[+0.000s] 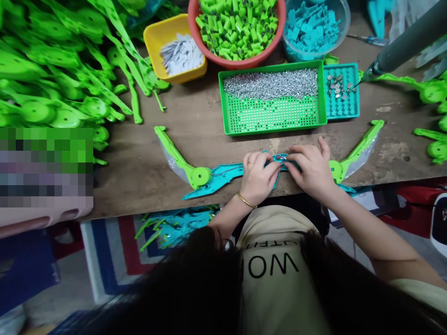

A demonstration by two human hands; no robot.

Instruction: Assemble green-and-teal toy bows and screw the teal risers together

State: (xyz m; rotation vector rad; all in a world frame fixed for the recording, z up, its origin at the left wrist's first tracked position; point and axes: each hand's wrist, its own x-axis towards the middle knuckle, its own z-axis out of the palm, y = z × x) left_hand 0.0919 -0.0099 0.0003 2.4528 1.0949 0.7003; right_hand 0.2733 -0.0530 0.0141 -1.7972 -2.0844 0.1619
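Note:
A blue plastic half-shell [228, 173], open side up, lies near the table's front edge. It joins a green curved arm [179, 156] at the left and another green arm [361, 148] at the right, both with clear film along them. Thin wires [280, 158] run inside the shell, some red. My left hand [258, 174] rests over the shell's middle, thumb and forefinger closed at the wires. From the other side my right hand [312, 170] reaches in, thumb and forefinger pinched at the same wires, its other fingers raised. The fingertips hide part of the shell.
A green basket [272, 130] of small screws and a blue tray [354, 111] of metal discs stand ahead. Behind are a yellow bin [152, 42], red bowl [240, 63] and clear tub [345, 23] of parts. Green parts [38, 70] pile left; a screwdriver [401, 42] hangs right.

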